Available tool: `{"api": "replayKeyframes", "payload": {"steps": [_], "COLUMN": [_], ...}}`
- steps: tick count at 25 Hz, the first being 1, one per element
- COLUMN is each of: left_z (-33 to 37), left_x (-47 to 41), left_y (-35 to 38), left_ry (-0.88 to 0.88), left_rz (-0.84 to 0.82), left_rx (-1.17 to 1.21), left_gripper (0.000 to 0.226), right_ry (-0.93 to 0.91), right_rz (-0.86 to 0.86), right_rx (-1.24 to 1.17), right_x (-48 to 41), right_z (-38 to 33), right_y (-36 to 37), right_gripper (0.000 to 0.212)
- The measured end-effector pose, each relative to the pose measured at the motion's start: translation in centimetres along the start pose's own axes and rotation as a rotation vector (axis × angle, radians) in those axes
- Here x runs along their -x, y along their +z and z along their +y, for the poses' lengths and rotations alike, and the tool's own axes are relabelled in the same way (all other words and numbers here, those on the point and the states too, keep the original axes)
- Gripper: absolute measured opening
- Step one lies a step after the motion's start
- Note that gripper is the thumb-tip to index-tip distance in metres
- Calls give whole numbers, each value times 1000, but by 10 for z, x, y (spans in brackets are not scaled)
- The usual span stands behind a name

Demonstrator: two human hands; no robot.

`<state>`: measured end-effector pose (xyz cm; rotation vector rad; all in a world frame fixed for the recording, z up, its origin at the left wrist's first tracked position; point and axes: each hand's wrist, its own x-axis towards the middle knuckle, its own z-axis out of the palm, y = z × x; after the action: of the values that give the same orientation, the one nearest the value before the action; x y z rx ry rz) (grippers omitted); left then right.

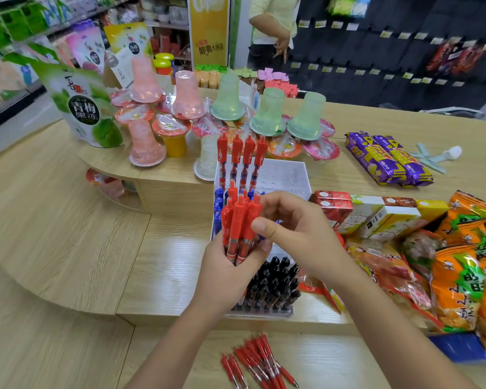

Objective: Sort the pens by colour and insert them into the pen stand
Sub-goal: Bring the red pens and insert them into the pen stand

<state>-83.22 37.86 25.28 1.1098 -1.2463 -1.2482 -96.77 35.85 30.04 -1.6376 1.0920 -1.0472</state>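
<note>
Both hands are busy over the pen stand. Left hand [227, 265] is clenched round a bundle of red pens [240, 223], smooth plastic barrels with clear lower sections, clip ends up. Right hand [291, 231] pinches the bundle's right edge, thumb in front and fingers curled behind. I cannot tell how many pens sit in the fist, since the palm covers their tips.

Behind them I see the pen stand [286, 175], a white rectangular block with a grid of small holes, on the pale wood-grain table [68, 220]. Four upright red pens [243, 158] stand in its far row. Blue pens [218, 204] fill holes along its left side, mostly hidden by the bundle. Glossy black pens [275, 282] pack its near end.

Loose red pens [260, 360] lie heaped on the table's lower step near me, some cut off by the bottom edge.
</note>
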Motion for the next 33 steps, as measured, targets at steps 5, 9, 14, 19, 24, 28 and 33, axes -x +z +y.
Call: {"api": "replayKeyframes", "payload": {"steps": [5,9,14,19,24,28,33], "left_z": [-2,1,5,9,3,-2,-5], "left_x": [1,-4,-16,-42,-72,-98,-121], "left_y": [-4,-18,-45,-67,-80,-83,-79], "left_ry": [15,4,-21,11,38,55,65], "left_rz": [-67,-50,23,52,36,33,31], "left_rx": [3,67,53,64,22,17,22], "left_gripper": [26,51,26,8,4,12,16], "right_ry": [40,-44,-258,-340,-165,-123,-180], "right_rz": [-136,-64,188,269,173,87,-27], "right_rx": [-126,-128,19,220,332,389,394], "right_x": [-11,-38,-99,-168,-201,-206,-209], "right_z": [-6,-29,-85,-84,-35,-11,-5], "right_y": [-10,-14,-31,-25,-22,-24,-33], "right_gripper": [10,4,11,15,1,2,2]}}
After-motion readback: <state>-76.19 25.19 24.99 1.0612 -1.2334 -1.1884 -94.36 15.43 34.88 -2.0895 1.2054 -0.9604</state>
